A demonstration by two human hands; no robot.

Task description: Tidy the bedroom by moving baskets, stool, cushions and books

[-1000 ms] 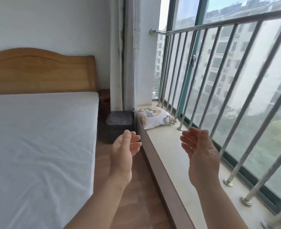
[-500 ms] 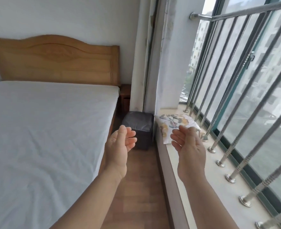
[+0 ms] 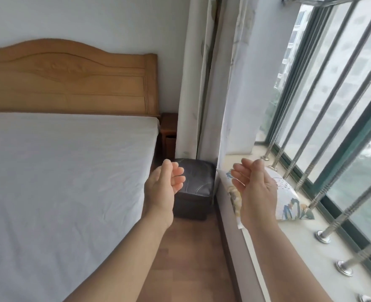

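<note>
Cushion first: the white pillow-shaped fabric cushion with a blue and tan leaf print [image 3: 289, 199] lies on the pale stone window sill [image 3: 300, 240], right of centre in the frame, hard up against the steel window bars [image 3: 324, 118]. Not yet picked up. The dark grey square leather-look stool [image 3: 194, 188] sits on the wood floor at frame centre, tucked between the bed corner and the sill wall, below the pale curtain [image 3: 202, 83]. It looks untouched too. No baskets or books in view, so I can't judge those. My read: the cushion and stool steps are both open, and you're lining up on the cushion.

Hands: both are raised ahead of you, palms facing each other, holding nothing. Your left hand [image 3: 161, 188] hovers in front of the stool's top, fingers loosely curled and relaxed. Your right hand [image 3: 254, 188] is over the sill edge and covers the cushion's near-left part in the frame, fingers slightly bent and spread; whether it touches the fabric I can't tell. The white-sheeted bed [image 3: 60, 182] with its wooden headboard [image 3: 71, 79] fills the left of the frame.
</note>
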